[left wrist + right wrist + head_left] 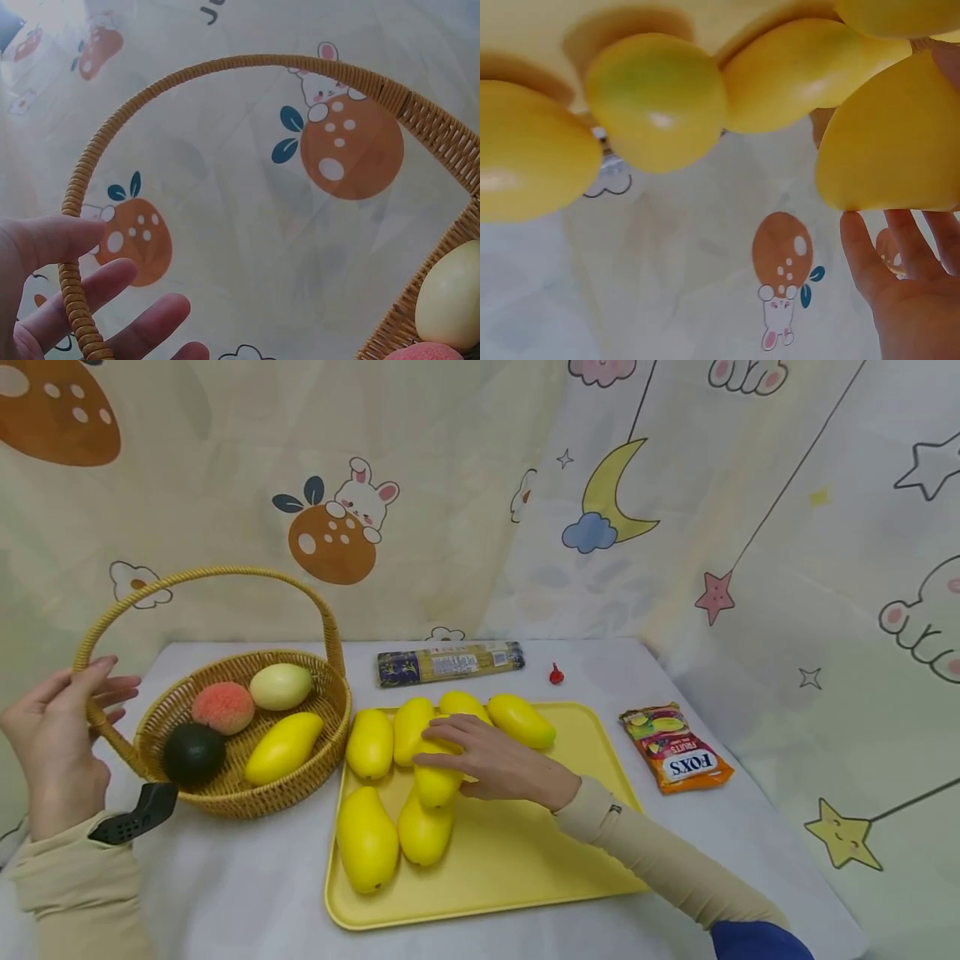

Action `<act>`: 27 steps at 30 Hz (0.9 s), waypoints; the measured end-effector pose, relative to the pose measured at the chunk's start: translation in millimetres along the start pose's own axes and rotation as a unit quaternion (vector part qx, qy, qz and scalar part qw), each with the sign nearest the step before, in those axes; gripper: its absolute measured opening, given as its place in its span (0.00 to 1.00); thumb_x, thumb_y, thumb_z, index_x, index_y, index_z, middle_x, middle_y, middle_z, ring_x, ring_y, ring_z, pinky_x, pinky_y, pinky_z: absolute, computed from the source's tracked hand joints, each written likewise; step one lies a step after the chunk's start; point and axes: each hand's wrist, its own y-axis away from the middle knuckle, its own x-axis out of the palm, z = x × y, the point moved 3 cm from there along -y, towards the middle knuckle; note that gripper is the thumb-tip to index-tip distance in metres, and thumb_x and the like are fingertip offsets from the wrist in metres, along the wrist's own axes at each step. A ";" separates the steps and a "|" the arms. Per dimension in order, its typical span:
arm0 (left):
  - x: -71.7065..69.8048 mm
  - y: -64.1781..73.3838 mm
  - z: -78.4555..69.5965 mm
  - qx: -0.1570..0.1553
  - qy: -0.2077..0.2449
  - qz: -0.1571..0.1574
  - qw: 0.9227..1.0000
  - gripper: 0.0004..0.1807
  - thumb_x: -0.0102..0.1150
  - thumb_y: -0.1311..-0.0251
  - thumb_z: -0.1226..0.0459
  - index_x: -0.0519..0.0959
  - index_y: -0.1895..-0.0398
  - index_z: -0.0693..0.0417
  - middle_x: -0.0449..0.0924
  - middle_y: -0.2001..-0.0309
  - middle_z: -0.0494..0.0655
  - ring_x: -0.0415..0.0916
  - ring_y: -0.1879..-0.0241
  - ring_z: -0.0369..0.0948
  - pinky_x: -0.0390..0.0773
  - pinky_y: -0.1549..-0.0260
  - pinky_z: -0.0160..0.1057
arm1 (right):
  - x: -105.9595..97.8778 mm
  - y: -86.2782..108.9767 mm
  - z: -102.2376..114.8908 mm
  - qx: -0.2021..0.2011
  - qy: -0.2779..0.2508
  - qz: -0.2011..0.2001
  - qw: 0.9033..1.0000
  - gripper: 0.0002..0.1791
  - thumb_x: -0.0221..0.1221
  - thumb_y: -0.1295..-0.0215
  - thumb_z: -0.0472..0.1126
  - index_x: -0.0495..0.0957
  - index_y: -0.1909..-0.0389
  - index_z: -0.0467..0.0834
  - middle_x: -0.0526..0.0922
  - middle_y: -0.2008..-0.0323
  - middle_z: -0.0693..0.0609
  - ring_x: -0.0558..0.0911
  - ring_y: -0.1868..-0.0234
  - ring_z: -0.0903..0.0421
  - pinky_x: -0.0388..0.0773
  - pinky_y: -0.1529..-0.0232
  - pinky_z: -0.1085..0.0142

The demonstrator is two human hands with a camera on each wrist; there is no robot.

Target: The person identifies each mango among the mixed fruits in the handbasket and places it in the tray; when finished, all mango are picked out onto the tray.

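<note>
My left hand [63, 735] holds the side of the tall arched handle [213, 572] of a wicker basket [258, 804], thumb and fingers around it. Inside the basket lie a dark avocado [193, 757], a fuzzy pink peach [223, 707], a pale oval fruit [281, 686] and a yellow mango [285, 749]. Over the yellow tray [547, 852], my right hand [502, 764] grips another yellow mango [437, 787], also large in the right wrist view [892, 142]. It overlaps a mango [427, 833] on the tray. Several more mangoes [367, 839] lie along the tray's left and back.
A long printed packet [450, 663] lies behind the tray. To its right is a small red object [556, 675]. An orange Fox's candy bag [675, 747] rests right of the tray. A patterned curtain [465, 485] hangs behind the white-covered table [247, 877].
</note>
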 end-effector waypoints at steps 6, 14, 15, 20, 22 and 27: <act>-0.5 -0.6 0.4 -0.002 0.006 0.001 1.000 0.22 0.76 0.57 0.53 0.86 0.58 0.52 0.86 0.71 0.39 0.80 0.72 0.35 0.66 0.67 0.31 | 2.9 18.7 -2.3 0.020 -0.005 0.023 1.000 0.39 0.72 0.51 0.39 0.70 0.35 0.52 0.71 0.37 0.46 0.68 0.35 0.48 0.63 0.34 0.55; -0.1 -0.6 -0.4 0.001 0.002 0.006 1.000 0.23 0.75 0.56 0.52 0.85 0.56 0.52 0.86 0.71 0.39 0.80 0.71 0.36 0.66 0.66 0.31 | 16.2 33.8 -1.9 0.042 -0.009 0.068 0.997 0.35 0.73 0.51 0.41 0.74 0.39 0.54 0.73 0.40 0.48 0.72 0.39 0.50 0.66 0.36 0.56; -0.1 -0.5 -0.4 0.001 0.002 0.006 1.000 0.23 0.75 0.56 0.52 0.85 0.56 0.52 0.86 0.71 0.39 0.80 0.72 0.36 0.67 0.66 0.31 | 18.7 34.6 -1.4 0.044 -0.012 0.075 0.996 0.34 0.73 0.51 0.41 0.74 0.39 0.54 0.73 0.40 0.48 0.72 0.39 0.51 0.67 0.36 0.56; -0.5 0.0 -0.9 0.005 0.005 0.007 1.000 0.22 0.75 0.56 0.53 0.86 0.57 0.53 0.86 0.72 0.40 0.81 0.73 0.35 0.67 0.68 0.31 | 27.1 34.8 1.5 0.046 -0.022 0.102 0.993 0.32 0.70 0.48 0.38 0.75 0.39 0.54 0.73 0.40 0.49 0.72 0.40 0.52 0.67 0.37 0.58; -0.8 0.3 -1.0 0.005 0.008 0.007 1.000 0.22 0.75 0.56 0.54 0.86 0.57 0.53 0.86 0.72 0.40 0.81 0.74 0.36 0.68 0.69 0.30 | 28.2 33.9 2.5 0.044 -0.023 0.112 0.992 0.32 0.69 0.48 0.37 0.75 0.39 0.54 0.73 0.40 0.49 0.72 0.39 0.52 0.66 0.36 0.58; -0.6 0.3 -1.3 0.004 0.014 0.009 1.000 0.22 0.76 0.56 0.54 0.86 0.57 0.54 0.86 0.72 0.41 0.81 0.74 0.36 0.68 0.70 0.31 | 25.5 32.4 3.4 0.039 -0.026 0.124 0.991 0.34 0.71 0.48 0.39 0.73 0.38 0.53 0.73 0.39 0.48 0.71 0.39 0.51 0.66 0.36 0.57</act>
